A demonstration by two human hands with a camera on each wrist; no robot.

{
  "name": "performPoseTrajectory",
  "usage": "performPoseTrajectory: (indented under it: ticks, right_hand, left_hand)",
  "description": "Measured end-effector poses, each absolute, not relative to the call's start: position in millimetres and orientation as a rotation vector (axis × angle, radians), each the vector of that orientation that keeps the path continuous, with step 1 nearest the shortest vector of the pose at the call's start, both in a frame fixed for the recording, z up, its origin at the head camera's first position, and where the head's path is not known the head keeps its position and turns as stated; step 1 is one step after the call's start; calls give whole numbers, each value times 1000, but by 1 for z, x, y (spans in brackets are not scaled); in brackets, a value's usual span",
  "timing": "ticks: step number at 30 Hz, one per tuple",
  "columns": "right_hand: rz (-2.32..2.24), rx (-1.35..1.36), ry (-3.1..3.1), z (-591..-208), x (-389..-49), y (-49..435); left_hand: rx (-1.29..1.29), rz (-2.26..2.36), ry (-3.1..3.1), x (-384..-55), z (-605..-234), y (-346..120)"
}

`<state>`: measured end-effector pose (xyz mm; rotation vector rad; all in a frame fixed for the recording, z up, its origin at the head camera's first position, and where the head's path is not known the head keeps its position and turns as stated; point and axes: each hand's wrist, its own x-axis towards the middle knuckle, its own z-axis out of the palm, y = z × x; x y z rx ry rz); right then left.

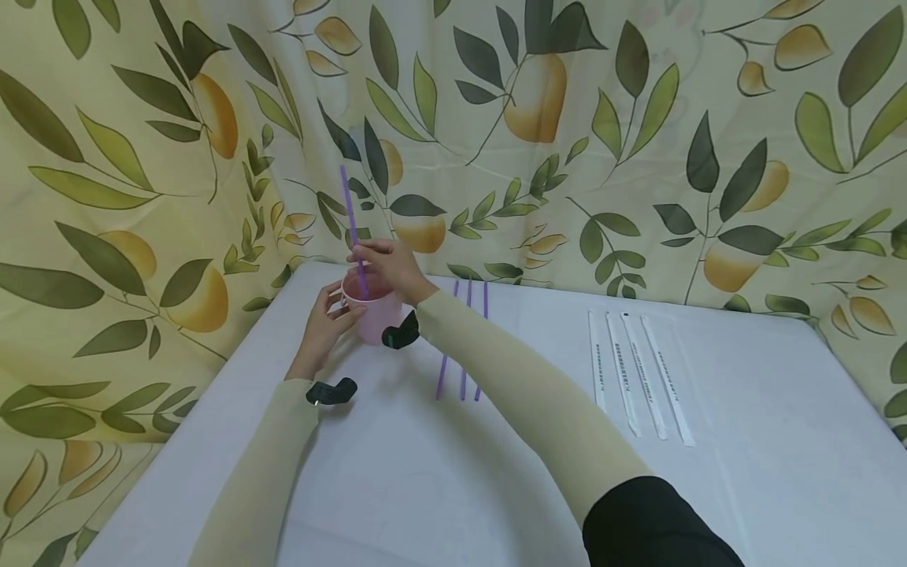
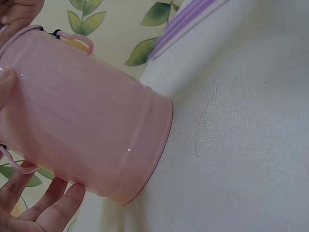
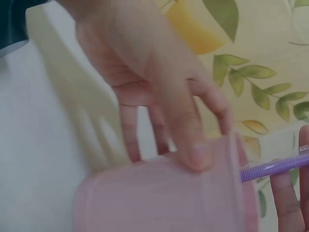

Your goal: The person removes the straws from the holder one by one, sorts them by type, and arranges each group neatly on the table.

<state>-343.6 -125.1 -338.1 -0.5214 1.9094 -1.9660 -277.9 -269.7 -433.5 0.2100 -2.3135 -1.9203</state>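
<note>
A small pink bucket [image 1: 380,316] with loop handles [image 2: 77,39] stands near the table's far left edge. My left hand [image 1: 322,331] holds it from the left, thumb [image 2: 6,84] on its wall and fingers [image 2: 70,203] by the opposite side. Over the rim, my right hand [image 1: 393,268] pinches a long purple straw [image 1: 349,201], whose lower end is inside the bucket. Clear film shows around the straw [image 3: 275,168] in the right wrist view, where only some right fingers [image 3: 287,198] appear at the edge.
Several purple straws [image 1: 464,384] lie on the white table to the right of the bucket, partly under my right forearm. Farther right are several long white printed strips [image 1: 641,378] in a row. A leaf-and-fruit patterned curtain [image 1: 496,173] hangs along the table's back edge.
</note>
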Motion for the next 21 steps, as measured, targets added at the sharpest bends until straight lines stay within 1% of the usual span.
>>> performPoseTrajectory:
  ticks: [13,21]
  right_hand:
    - [-2092,-498,1844,-305,-359,-99]
    - [-2174,-523,1851,-284,-361,-85]
  left_hand:
    - [172,-1907,-2298,-274,-431,-267]
    - [181,-1898,-2296,-274,-431,-267]
